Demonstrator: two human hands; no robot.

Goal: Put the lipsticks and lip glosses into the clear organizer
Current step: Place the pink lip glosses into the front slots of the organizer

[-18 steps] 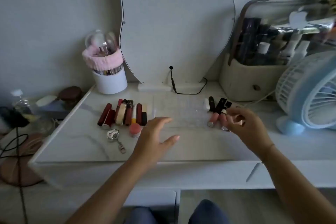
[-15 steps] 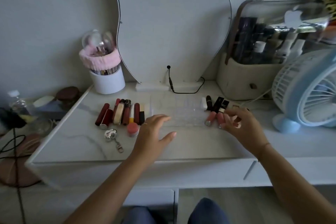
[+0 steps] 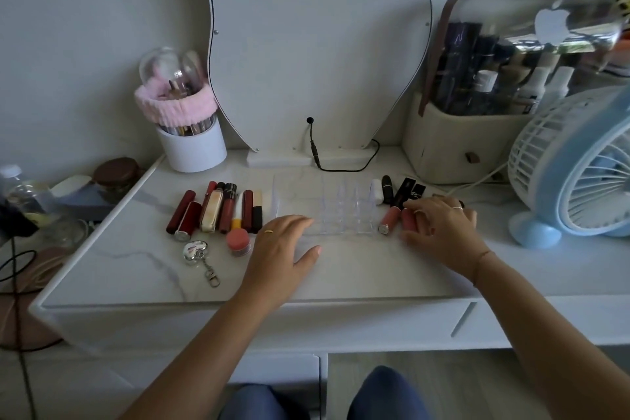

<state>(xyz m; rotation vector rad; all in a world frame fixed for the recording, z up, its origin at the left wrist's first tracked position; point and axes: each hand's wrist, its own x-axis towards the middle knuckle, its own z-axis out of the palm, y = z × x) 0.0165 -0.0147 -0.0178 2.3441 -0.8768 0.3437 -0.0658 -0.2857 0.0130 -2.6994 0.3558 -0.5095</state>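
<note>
Beside the clear organizer [image 3: 324,211], curled right hand [image 3: 439,228] round a pink tube [image 3: 409,221] for loading, rested left hand [image 3: 283,249] flat-fingered at its front, seemingly steadying.

A plain grey-white wall [image 3: 85,27] is presented behind a white vanity table [image 3: 136,266], the top of which is veined like marble. A tall curved white panel [image 3: 306,44] is stood at the rear edge against the wall, and a black cable [image 3: 341,169] is plugged into its lower part. A drawer front [image 3: 375,327] is fitted below the top. Pale wood-grain floor [image 3: 443,372] is seen beneath. Illumination is soft and dim.
</note>
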